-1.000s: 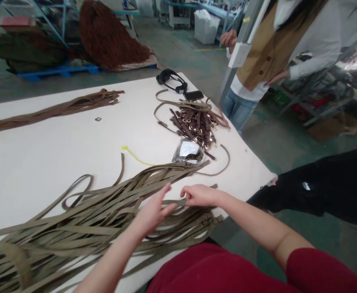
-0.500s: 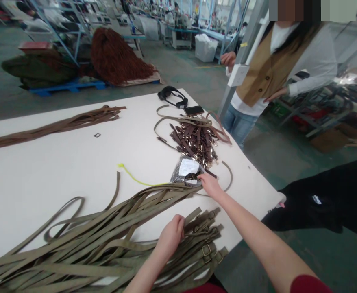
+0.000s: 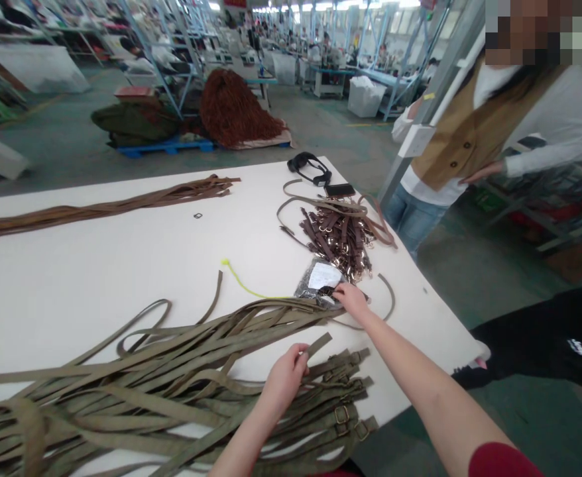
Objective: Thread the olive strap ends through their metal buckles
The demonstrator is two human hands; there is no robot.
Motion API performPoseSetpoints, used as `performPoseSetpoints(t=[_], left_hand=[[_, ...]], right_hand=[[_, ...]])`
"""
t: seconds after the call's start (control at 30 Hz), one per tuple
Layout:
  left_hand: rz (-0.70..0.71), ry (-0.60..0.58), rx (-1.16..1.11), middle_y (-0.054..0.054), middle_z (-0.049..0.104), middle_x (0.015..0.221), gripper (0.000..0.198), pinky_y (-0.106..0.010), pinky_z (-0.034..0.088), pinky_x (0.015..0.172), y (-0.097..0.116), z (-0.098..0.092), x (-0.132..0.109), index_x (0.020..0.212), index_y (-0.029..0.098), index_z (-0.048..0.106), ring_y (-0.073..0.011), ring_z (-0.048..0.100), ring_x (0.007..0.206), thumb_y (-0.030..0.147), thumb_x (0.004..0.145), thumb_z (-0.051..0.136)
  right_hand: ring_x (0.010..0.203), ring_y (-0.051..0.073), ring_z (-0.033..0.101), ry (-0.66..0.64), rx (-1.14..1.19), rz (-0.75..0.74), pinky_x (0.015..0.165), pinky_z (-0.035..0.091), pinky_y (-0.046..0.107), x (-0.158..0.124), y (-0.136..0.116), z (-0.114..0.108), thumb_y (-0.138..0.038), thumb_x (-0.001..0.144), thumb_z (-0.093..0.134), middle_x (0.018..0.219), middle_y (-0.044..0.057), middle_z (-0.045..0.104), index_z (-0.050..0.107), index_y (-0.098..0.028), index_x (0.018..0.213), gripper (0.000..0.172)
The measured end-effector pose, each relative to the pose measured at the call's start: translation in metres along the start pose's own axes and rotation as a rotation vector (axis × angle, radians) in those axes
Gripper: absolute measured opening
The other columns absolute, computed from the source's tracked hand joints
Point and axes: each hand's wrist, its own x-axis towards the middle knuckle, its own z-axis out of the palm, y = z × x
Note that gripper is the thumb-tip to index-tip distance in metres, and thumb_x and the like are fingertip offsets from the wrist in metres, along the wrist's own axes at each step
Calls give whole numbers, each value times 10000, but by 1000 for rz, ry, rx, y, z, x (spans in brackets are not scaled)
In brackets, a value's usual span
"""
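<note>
You have a white bench (image 3: pixel 102 285) in front of you, in a large, deep hall. Past its far edge you see a worn grey-green floor (image 3: pixel 321 136) with a short yellow line (image 3: pixel 370 124) on it. Ahead of you, a blue pallet (image 3: pixel 172 145) carries a green heap (image 3: pixel 134 126), with a red-brown heap (image 3: pixel 236 112) to its right. Farther back you can make out a white bin (image 3: pixel 365 97), tables and blue frames, blurred with distance, under bright ceiling lights (image 3: pixel 343 5). To your right, a grey post (image 3: pixel 440 93) leans in your view, bearing a white box (image 3: pixel 417 141); dim shelving lies beyond.
</note>
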Motion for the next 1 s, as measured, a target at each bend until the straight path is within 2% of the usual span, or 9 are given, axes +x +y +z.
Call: performPoseSetpoints(t=[0.13,0.27,0.33,0.47,0.6,0.8,1.0], left_hand=[[64,115,-49,17,571,602,269,-241,359,563,13,-3,-6,809,191,528,-139,520,571,411,769,378],[125,273,-121,5,577,656,234,-239,374,581,34,-3,-15,766,180,502,-128,510,589,392,762,402],[153,284,-145,15,563,647,231,-232,377,570,46,-1,-20,813,181,506,-118,492,573,384,762,408],[230,227,-149,14,562,667,255,-222,388,581,68,8,-31,842,173,524,-110,492,597,390,769,412],[284,147,-101,-9,608,761,260,-234,401,661,81,19,-40,846,161,560,-129,528,696,377,739,463],[255,7,-80,-29,627,786,265,-250,409,692,86,26,-47,836,138,587,-154,548,732,338,693,486],[224,26,-6,-4,597,683,269,-230,386,614,77,28,-49,777,139,586,-135,516,644,367,700,466]], right_hand=[[691,129,563,-6,268,39,638,416,252,-31,-8,-11,-384,790,404,784,47,636,594,-147,874,316],[671,89,558,-203,1008,124,617,432,221,-90,-26,-23,-396,714,549,884,65,627,572,-149,917,321],[654,75,549,-272,1212,163,606,424,206,-120,-36,-29,-353,671,611,869,58,628,575,-159,923,320],[650,76,549,-321,1240,123,586,404,201,-166,-48,-36,-327,685,593,860,53,636,584,-169,954,312],[659,96,551,-293,1220,53,610,407,230,-191,-49,-39,-370,705,554,832,43,637,589,-167,953,321],[657,110,540,-242,1252,70,623,407,244,-211,-47,-46,-372,696,546,756,27,627,612,-155,870,286],[611,95,536,-263,1193,123,604,404,232,-216,-49,-40,-295,674,558,683,9,610,604,-142,861,245]])
